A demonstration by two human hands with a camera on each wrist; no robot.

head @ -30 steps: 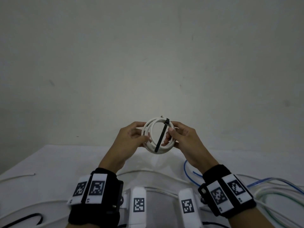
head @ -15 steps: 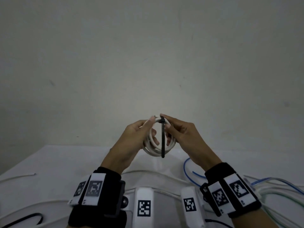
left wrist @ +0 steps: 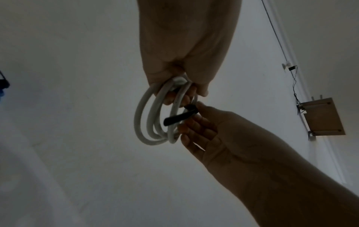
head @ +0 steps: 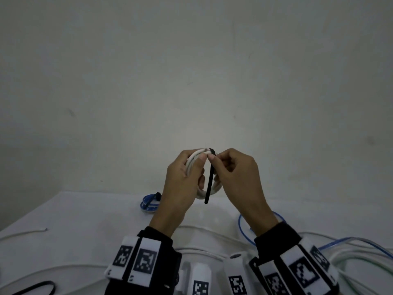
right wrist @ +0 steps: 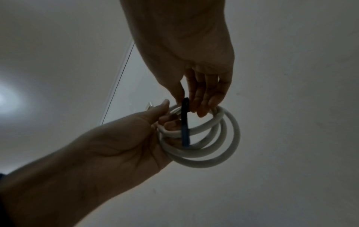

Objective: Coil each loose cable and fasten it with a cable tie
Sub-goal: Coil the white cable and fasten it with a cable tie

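A white cable coil [head: 217, 188] is held up in the air above the white table [head: 85, 220]. My left hand [head: 201, 163] grips its left side, with fingers curled through the loops. A black cable tie [head: 209, 179] wraps the top of the coil, and its tail hangs straight down. My right hand [head: 213, 159] pinches the tie's head at the top. In the left wrist view the coil [left wrist: 149, 119] hangs from my fingers and the tie [left wrist: 178, 118] sticks out beside the right hand [left wrist: 196, 116]. The right wrist view shows the tie [right wrist: 185, 122] crossing the coil [right wrist: 223, 138].
A blue coil [head: 150, 203] bound with a black tie lies on the table behind my left wrist. Loose blue cable [head: 242, 226], white cable [head: 25, 232] and pale green cable [head: 350, 258] trail over the near table. A black loop [head: 38, 288] lies at the lower left.
The coil has turned from face-on to nearly edge-on and risen a little. My right fingers moved from the coil's right side up to the tie's head. The tie's tail now hangs down.
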